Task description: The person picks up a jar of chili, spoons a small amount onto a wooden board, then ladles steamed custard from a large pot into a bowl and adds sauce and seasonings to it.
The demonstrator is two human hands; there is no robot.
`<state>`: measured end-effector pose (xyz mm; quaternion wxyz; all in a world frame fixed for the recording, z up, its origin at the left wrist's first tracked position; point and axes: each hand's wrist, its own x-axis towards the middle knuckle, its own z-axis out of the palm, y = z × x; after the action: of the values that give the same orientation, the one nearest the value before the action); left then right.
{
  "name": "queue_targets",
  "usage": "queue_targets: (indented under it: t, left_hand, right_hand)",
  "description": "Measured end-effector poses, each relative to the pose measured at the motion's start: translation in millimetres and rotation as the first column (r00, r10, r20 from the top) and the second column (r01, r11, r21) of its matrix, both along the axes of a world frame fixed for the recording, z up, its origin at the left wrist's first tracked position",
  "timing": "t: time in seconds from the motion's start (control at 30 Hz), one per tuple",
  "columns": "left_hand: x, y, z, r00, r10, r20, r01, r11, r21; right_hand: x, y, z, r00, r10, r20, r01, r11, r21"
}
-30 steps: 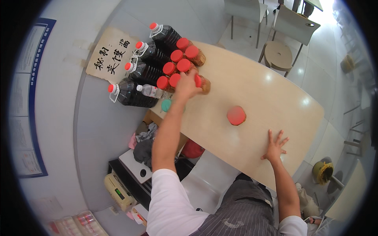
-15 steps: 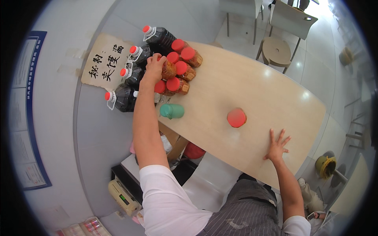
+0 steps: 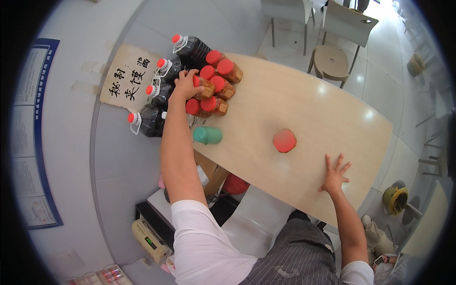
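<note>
Several glass jars of reddish-brown chunky sauce (image 3: 214,105) with red lids stand in a cluster at the table's far left. My left hand (image 3: 184,88) is at the left side of one jar (image 3: 205,89), its fingers spread around the lid's edge. The lid shows beside the fingers, and the hand appears to have loosened from it. Alone near the middle of the table stands another red-lidded jar (image 3: 284,141). My right hand (image 3: 334,176) lies flat on the tabletop at the right with fingers spread, holding nothing.
Large dark-liquid bottles (image 3: 153,119) with red caps line the wall side behind the jars. A green cup-like container (image 3: 207,135) is close to my left forearm. The pale wooden table (image 3: 304,104) has a curved far edge; chairs (image 3: 349,28) stand beyond it.
My left hand has slid left off the top of the jar, uncovering its red lid. That jar now sits more settled among the others. My right hand stays in place.
</note>
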<state>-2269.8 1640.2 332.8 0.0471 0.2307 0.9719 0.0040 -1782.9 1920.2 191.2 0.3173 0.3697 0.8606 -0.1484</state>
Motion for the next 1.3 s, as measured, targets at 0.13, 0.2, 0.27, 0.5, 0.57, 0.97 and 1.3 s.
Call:
queue_targets:
  t: [0.13, 0.2, 0.27, 0.5, 0.57, 0.97, 1.3]
  left_hand:
    - [-3, -6, 5, 0.999, 0.005, 0.053, -0.006, 1.000, 0.011]
    - [-3, -7, 1, 1.000, -0.004, -0.006, 0.004, 1.000, 0.007]
    - [-1, -4, -5, 0.994, 0.069, -0.084, -0.068, 0.998, 0.011]
    - [-17, -8, -10, 0.997, 0.022, -0.076, -0.027, 0.997, -0.067]
    - [11, 5, -14, 0.932, 0.081, -0.352, -0.137, 0.981, -0.138]
    - [296, 121, -66, 0.907, -0.354, 0.227, 0.279, 0.910, 0.305]
    - [342, 137, -39, 0.779, -0.599, 0.186, 0.521, 0.783, 0.340]
  right_hand:
    - [2, -1, -2, 1.000, 0.009, -0.020, -0.010, 1.000, -0.021]
    - [1, -1, 0, 1.000, 0.010, -0.011, -0.011, 1.000, -0.025]
    - [1, -1, 1, 1.000, 0.010, -0.007, -0.010, 0.999, -0.030]
    - [9, 0, -8, 0.999, 0.004, -0.046, -0.004, 1.000, -0.010]
    - [10, 0, -5, 0.999, -0.002, -0.045, 0.001, 1.000, -0.017]
    - [29, 5, 4, 0.985, -0.021, -0.169, 0.013, 0.999, -0.046]
    - [148, -17, -32, 0.596, -0.589, -0.545, 0.137, 0.744, -0.654]
